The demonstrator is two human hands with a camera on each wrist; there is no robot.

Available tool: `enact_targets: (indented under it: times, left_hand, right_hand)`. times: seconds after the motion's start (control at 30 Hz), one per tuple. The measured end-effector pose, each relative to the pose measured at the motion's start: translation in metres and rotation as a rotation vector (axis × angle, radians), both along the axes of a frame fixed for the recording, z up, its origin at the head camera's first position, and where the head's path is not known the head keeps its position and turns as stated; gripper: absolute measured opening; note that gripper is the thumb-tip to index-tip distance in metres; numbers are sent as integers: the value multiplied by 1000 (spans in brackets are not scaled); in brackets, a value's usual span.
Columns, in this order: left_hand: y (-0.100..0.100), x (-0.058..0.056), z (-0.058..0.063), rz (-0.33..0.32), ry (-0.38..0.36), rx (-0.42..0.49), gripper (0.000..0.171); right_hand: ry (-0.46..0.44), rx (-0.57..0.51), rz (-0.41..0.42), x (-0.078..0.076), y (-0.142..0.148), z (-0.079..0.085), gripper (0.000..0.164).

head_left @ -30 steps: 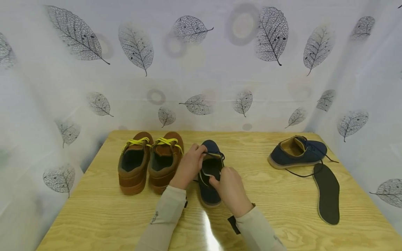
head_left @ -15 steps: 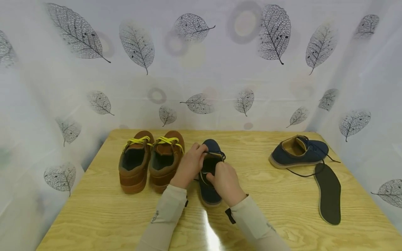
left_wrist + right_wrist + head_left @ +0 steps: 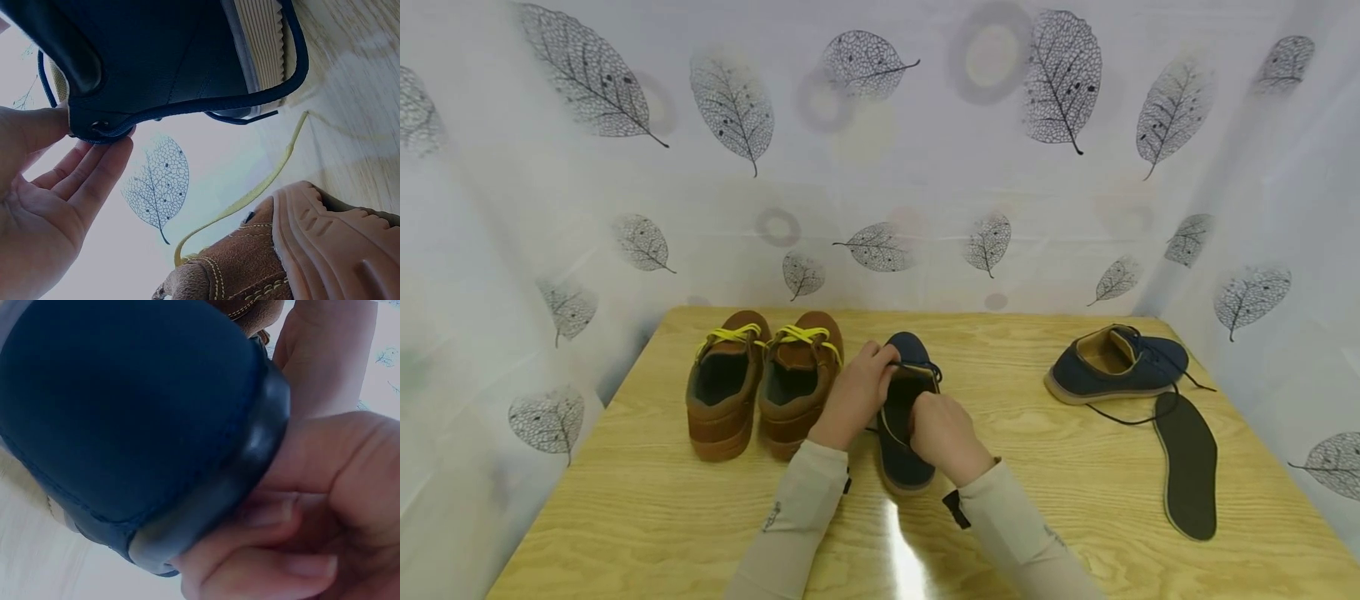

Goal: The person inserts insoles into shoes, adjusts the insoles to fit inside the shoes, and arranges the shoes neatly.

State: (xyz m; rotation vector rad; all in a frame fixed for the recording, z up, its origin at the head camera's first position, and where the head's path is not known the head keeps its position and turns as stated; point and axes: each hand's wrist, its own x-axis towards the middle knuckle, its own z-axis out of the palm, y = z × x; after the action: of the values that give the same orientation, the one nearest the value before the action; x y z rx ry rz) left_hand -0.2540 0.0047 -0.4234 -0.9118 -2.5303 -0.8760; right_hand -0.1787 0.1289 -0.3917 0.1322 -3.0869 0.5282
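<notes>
1. Navy shoe, v. close up, heel end, fills ctr thru 10 o'clock.
2. Its shiny dk collar arcs approx. 1 to 7 o'clock.
3. R hand at 4 o'clock: fingers curled, touching collar; whatever's past the edge is hidden.
4. L hand or arm, can't tell which, 2 o'clock, behind.
5. Brown suede shoe, part only, w/ pale stitching, 1 o'clock.
6. Tabletop, 8 o'clock, blurry.
</notes>
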Motion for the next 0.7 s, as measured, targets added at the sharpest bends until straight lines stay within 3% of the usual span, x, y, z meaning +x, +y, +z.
enact_targets:
  times: [0.23, 0.43, 0.7]
  left_hand:
    - [1, -1, -2, 4, 1, -1, 4]
    - [0, 0, -1, 5, 8, -3, 4]
    - [0, 0, -1, 0, 29, 4, 4]
  right_hand:
    - [-86, 70, 23, -7, 0, 2, 29]
    - [-186, 178, 38, -18, -6, 4, 15]
    - [-225, 280, 79, -27, -12, 2, 10]
